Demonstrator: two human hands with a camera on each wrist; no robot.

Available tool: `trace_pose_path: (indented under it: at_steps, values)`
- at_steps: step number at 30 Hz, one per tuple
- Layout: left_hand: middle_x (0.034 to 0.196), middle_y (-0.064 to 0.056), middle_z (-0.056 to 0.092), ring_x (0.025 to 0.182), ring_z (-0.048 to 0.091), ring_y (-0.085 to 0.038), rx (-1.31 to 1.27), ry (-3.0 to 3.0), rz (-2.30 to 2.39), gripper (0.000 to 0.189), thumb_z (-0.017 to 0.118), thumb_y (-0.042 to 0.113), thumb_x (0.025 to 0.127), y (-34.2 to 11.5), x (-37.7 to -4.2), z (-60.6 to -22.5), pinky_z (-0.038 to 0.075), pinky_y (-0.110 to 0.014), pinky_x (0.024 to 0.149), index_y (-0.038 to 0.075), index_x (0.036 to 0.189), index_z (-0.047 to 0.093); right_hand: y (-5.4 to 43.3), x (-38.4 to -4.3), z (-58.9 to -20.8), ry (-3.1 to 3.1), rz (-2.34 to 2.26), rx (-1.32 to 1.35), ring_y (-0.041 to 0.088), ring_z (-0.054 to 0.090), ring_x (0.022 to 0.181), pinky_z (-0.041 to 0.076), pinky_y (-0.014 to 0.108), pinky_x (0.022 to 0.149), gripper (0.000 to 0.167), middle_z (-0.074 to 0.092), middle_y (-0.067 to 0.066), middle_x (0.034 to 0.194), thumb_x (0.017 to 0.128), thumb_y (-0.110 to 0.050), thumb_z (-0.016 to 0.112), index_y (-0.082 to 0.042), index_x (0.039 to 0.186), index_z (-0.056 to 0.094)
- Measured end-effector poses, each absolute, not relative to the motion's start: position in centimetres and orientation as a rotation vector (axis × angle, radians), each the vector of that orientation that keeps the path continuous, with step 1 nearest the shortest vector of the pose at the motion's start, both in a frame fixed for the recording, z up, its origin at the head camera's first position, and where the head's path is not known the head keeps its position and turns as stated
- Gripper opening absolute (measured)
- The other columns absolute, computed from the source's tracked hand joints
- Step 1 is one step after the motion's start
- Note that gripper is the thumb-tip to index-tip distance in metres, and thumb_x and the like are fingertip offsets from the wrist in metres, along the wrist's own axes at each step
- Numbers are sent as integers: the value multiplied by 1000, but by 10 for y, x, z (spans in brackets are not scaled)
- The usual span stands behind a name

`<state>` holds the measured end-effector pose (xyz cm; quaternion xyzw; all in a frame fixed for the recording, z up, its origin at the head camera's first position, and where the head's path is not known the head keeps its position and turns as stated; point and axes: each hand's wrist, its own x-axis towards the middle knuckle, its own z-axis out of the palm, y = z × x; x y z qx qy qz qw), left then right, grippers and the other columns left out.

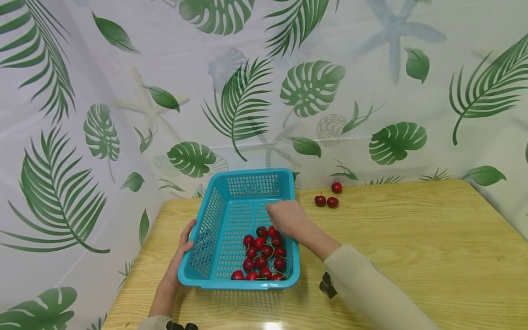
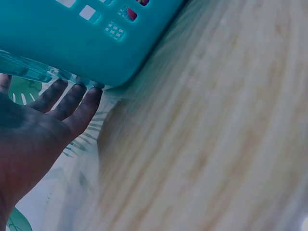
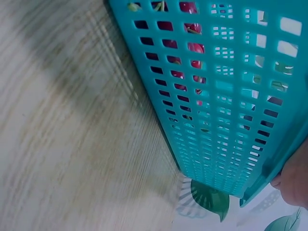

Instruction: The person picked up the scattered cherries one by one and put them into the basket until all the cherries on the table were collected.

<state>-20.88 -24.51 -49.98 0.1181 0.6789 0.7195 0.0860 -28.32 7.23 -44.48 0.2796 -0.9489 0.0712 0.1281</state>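
Observation:
A blue plastic basket [image 1: 224, 229] with perforated walls stands on the wooden table, near the patterned backdrop. Red cherries [image 1: 261, 251] with green stems are gathered in its front right part. My left hand [image 1: 181, 252] lies along the outside of the basket's left wall; in the left wrist view its extended fingers [image 2: 82, 108] reach the basket's edge. Over the right wall comes my right hand [image 1: 286, 219], bent down inside the basket just behind the cherries. Its fingertips are hidden, and I cannot tell whether they hold a cherry.
Three loose cherries [image 1: 332, 201] lie on the table [image 1: 412, 238] to the right of the basket, near the back edge. A white backdrop [image 1: 255, 41] printed with green leaves rises behind the table and along its left side.

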Motion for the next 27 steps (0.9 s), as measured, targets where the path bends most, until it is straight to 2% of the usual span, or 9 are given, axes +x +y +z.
trace_pose_path:
  at_steps: [7, 10, 15, 18, 21, 26, 27]
  values:
    - [164, -14, -5, 145, 9, -47, 351, 2027, 2142, 62, 21, 27, 102, -245, -209, -500, 36, -41, 100, 31, 159, -1, 74, -283, -445, -2746, 355, 781, 12, 46, 53, 41, 30, 50, 25, 48, -5, 57, 97, -16, 59, -16, 72, 58]
    - [164, -15, -4, 145, 10, -47, 343, 2037, 2145, 62, 21, 27, 101, -244, -210, -500, 34, -44, 102, 30, 159, -1, 76, -281, -445, -2709, 449, 775, 10, 47, 54, 39, 28, 49, 18, 55, -5, 60, 96, -16, 61, -15, 79, 66]
    - [164, -21, -1, 147, 8, -49, 337, 2020, 2199, 64, 22, 24, 99, -239, -216, -500, 16, -60, 113, 31, 159, 2, 81, -280, -446, -2595, 637, 789, 7, 49, 56, 41, 25, 50, 12, 67, -3, 73, 94, -13, 62, -11, 96, 74]
    - [163, -24, -1, 148, 5, -49, 340, 2019, 2225, 65, 23, 21, 97, -236, -219, -500, 8, -63, 114, 30, 159, 3, 87, -279, -446, -2518, 769, 775, 8, 51, 60, 44, 25, 55, 15, 69, 1, 80, 94, -11, 61, -7, 101, 73]
    - [163, -24, -1, 147, 5, -50, 335, 2029, 2227, 65, 23, 20, 97, -236, -219, -500, 7, -64, 113, 29, 159, 3, 96, -280, -448, -2444, 858, 715, 10, 53, 61, 45, 26, 55, 17, 72, 6, 88, 94, -8, 59, -4, 104, 72]
    - [164, -23, 1, 148, 6, -49, 331, 2021, 2239, 64, 23, 20, 98, -236, -218, -500, 9, -63, 114, 31, 158, 6, 123, -289, -455, -2373, 844, 523, 18, 57, 59, 44, 32, 49, 18, 71, 7, 85, 93, -8, 58, -4, 102, 72]
    - [164, -23, 0, 148, 6, -49, 340, 2014, 2247, 64, 23, 20, 98, -235, -218, -500, 8, -63, 114, 31, 159, 6, 130, -292, -457, -2377, 848, 488, 20, 58, 61, 46, 34, 51, 18, 71, 8, 85, 93, -8, 57, -3, 102, 72]
